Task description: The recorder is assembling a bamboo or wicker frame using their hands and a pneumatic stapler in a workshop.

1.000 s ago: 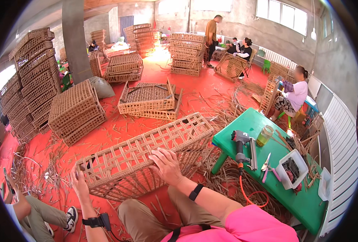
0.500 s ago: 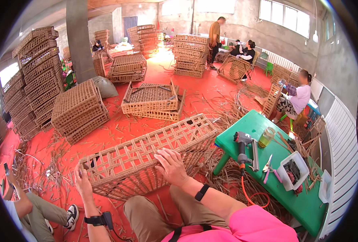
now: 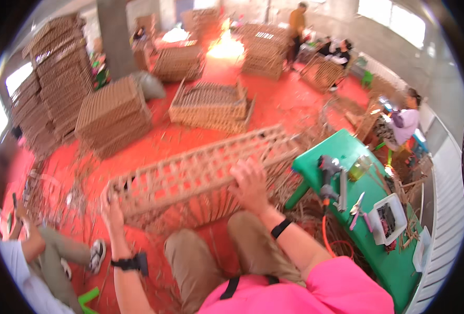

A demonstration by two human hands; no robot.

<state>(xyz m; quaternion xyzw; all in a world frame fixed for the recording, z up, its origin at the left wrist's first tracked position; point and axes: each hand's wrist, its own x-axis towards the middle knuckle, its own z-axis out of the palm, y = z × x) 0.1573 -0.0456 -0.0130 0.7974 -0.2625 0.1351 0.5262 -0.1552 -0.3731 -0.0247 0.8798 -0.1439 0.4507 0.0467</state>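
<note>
A long brown woven basket (image 3: 190,183) stands tilted before my knees, its open lattice side facing up. At its left end my left hand (image 3: 111,212) is closed on the edge, the fingertips partly hidden. My right hand (image 3: 250,183) is bent over the near upper edge, right of the middle, fingers on the lattice and slightly blurred. To the right, on a green table (image 3: 323,144), lie a nail gun (image 3: 327,172) with an orange hose, a glass jar (image 3: 359,168) of yellowish liquid, pink-handled scissors (image 3: 358,209) and a white plastic tub (image 3: 381,225) of dark pieces.
Stacks of woven baskets (image 3: 114,115) stand on the red floor (image 3: 138,152) at left and ahead, near a concrete pillar (image 3: 117,42). A seated person (image 3: 59,256) is close at lower left. Other people sit or stand at the back and right. Loose strips litter the floor.
The view has swung, and the picture is blurred. My right hand has slid rightward along the basket's edge. My left hand stays at the left end.
</note>
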